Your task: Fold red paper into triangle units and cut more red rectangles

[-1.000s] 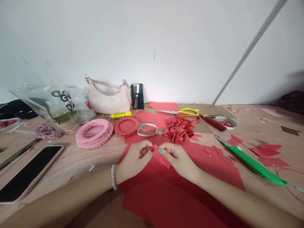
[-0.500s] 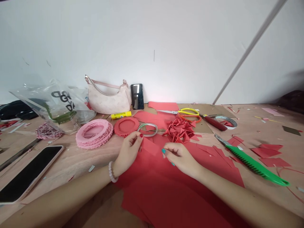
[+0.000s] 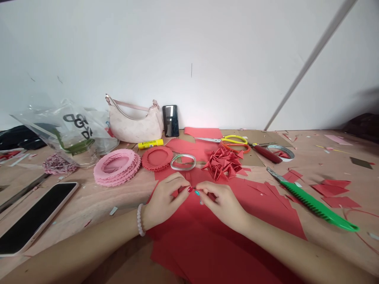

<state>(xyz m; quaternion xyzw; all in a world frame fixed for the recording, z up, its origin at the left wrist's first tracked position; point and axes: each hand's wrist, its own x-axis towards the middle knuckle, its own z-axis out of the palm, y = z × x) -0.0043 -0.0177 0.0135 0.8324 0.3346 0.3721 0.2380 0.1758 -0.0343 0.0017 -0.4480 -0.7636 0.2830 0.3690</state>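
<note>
My left hand (image 3: pixel 166 199) and my right hand (image 3: pixel 220 201) meet fingertip to fingertip over a spread of red paper sheets (image 3: pixel 213 240). Both pinch a small red paper piece (image 3: pixel 193 190), mostly hidden between the fingers. A bead bracelet sits on my left wrist. Just beyond the hands lies a heap of folded red paper triangles (image 3: pixel 223 162). A grey-green ring (image 3: pixel 183 161) lies to the left of the heap.
Pink paper rings (image 3: pixel 117 167) and red paper rings (image 3: pixel 157 157) are stacked left of centre. A green-handled cutter (image 3: pixel 314 203) lies at right, scissors (image 3: pixel 233 140) and a glue stick (image 3: pixel 150 144) further back. A phone (image 3: pixel 35 217) lies at left; a handbag (image 3: pixel 134 122) and plastic bag (image 3: pixel 68 132) stand by the wall.
Half a second ago the hands were apart, the left holding a flat red piece. They have come back together and the piece is now pinched small between both.
</note>
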